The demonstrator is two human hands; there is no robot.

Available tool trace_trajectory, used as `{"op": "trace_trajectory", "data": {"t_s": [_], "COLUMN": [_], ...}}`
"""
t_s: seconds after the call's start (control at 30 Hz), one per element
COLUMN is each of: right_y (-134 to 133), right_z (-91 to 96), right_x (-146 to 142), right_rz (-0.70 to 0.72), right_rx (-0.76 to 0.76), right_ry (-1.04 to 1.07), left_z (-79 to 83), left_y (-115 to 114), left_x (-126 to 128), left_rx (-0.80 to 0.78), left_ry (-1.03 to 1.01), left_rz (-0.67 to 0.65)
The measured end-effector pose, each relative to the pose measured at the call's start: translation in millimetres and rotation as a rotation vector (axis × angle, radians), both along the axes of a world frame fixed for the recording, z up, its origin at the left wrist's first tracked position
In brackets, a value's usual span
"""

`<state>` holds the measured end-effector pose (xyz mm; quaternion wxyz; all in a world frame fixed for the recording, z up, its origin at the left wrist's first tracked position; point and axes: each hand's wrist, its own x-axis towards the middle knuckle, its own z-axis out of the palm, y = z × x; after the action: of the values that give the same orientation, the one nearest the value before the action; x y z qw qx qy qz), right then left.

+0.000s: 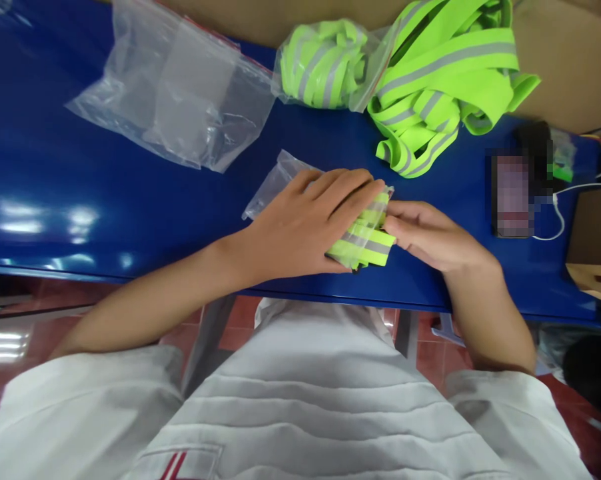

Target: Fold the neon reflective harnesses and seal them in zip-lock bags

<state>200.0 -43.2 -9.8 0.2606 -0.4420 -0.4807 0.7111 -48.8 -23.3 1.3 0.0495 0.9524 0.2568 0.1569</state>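
A folded neon-yellow reflective strap (373, 245) with grey stripes lies partly inside a small clear plastic bag (275, 181) near the table's front edge. My left hand (313, 217) is laid across the bag, its fingers over the top and its thumb along the near side, gripping bag and strap together. At the bag's right end, my right hand (425, 230) pinches the edge of the strap between thumb and fingers. The fingertips of my right hand are partly hidden behind the strap, and my left palm covers the bag's middle.
Behind my hands, a larger clear bag (195, 93) lies flat, beside a bagged roll of straps (323, 63) and a loose heap of reflective straps (445, 73). A blurred phone (512, 193) with a white cable (560, 213) sits at right, near a cardboard box (595, 233).
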Motion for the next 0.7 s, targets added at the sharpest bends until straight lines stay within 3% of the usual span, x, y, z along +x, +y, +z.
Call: {"op": "trace_trajectory", "data": {"t_s": [0.13, 0.37, 0.57, 0.7], "right_y": [1.3, -3.7, -5.7, -5.1], "right_z": [6.2, -11.3, -6.9, -6.1], "right_x": [4.6, -22.7, -35.1, -26.8], "right_rz": [0.068, -0.090, -0.220, -0.095], "right_rx": [0.030, 0.162, 0.243, 0.223], "right_ry": [0.061, -0.011, -0.046, 0.007], "left_z": [-1.6, -23.7, -24.8, -25.2], "left_y": [6.7, 13.9, 15.2, 18.4], "left_x": [-0.5, 11.6, 22.0, 22.0], "left_rx": [0.037, 0.054, -0.043, -0.029], "left_ry": [-0.030, -0.049, -0.110, -0.183], "left_rz": [-0.001, -0.038, 0.004, 0.015]}}
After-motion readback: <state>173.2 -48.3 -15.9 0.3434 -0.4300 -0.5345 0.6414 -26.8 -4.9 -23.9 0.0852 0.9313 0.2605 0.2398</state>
